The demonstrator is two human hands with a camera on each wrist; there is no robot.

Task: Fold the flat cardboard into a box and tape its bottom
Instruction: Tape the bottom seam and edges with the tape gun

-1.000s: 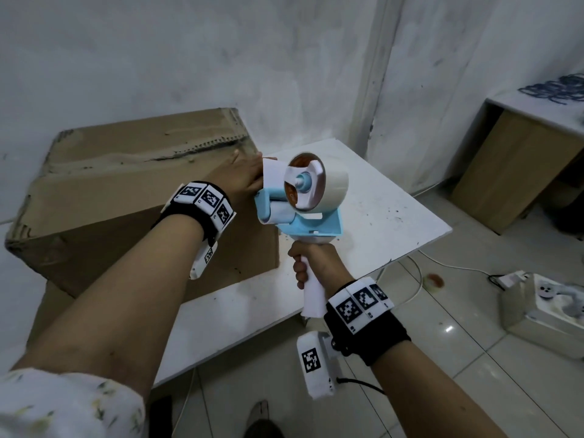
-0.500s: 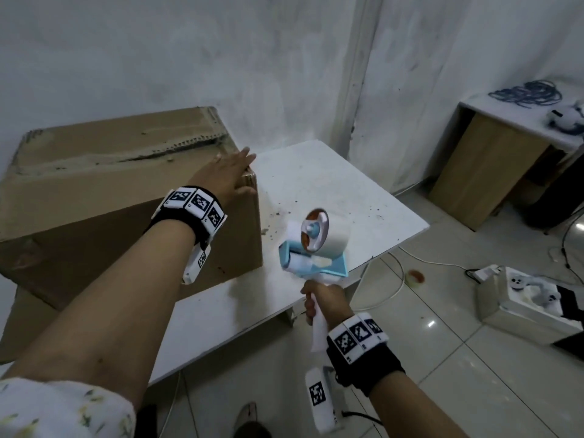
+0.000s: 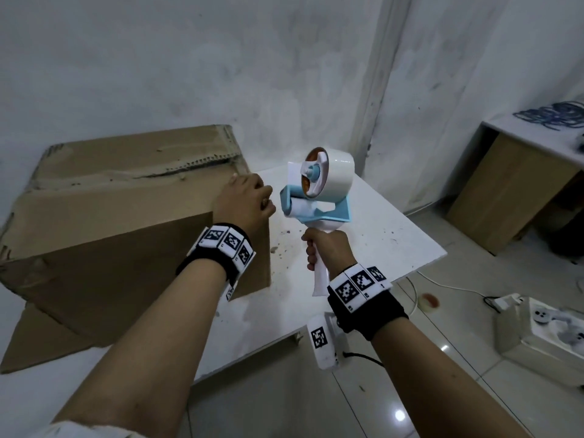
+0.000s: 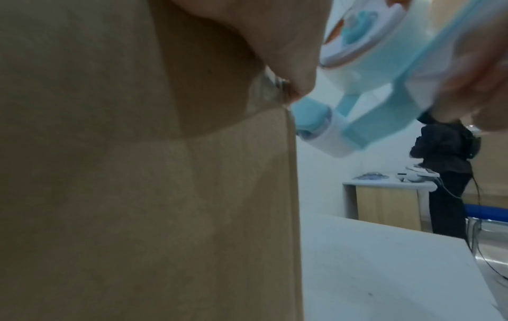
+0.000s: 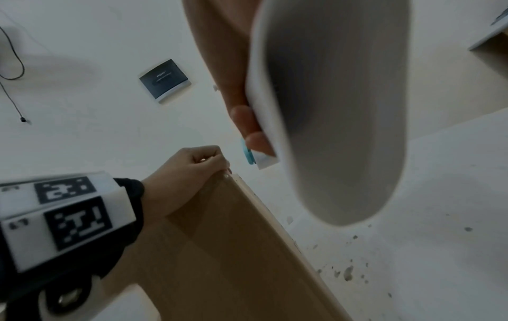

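Observation:
A brown cardboard box (image 3: 126,216) stands folded on the white table (image 3: 379,241), with worn flaps on top. My left hand (image 3: 246,197) sits on its upper right corner, fingers curled over the edge (image 5: 189,167). A shiny bit of clear tape (image 4: 264,91) shows on the box (image 4: 137,195) just under the fingertips. My right hand (image 3: 325,251) grips the white handle of a blue tape dispenser (image 3: 319,191). The dispenser is held upright in the air, right beside the left hand, and carries a white roll. Its roller end (image 4: 316,126) is close to the box corner.
A loose cardboard flap (image 3: 41,339) sticks out at the box's lower left. A wooden cabinet (image 3: 512,191) with blue cables (image 3: 556,113) on top stands to the right. A white case (image 3: 543,330) and cords lie on the tiled floor. A person in dark clothes (image 4: 450,173) stands by the cabinet.
My right hand has lifted the dispenser from near the table's front edge up to the box corner. My left hand, flat on the corner before, now has its fingers curled there.

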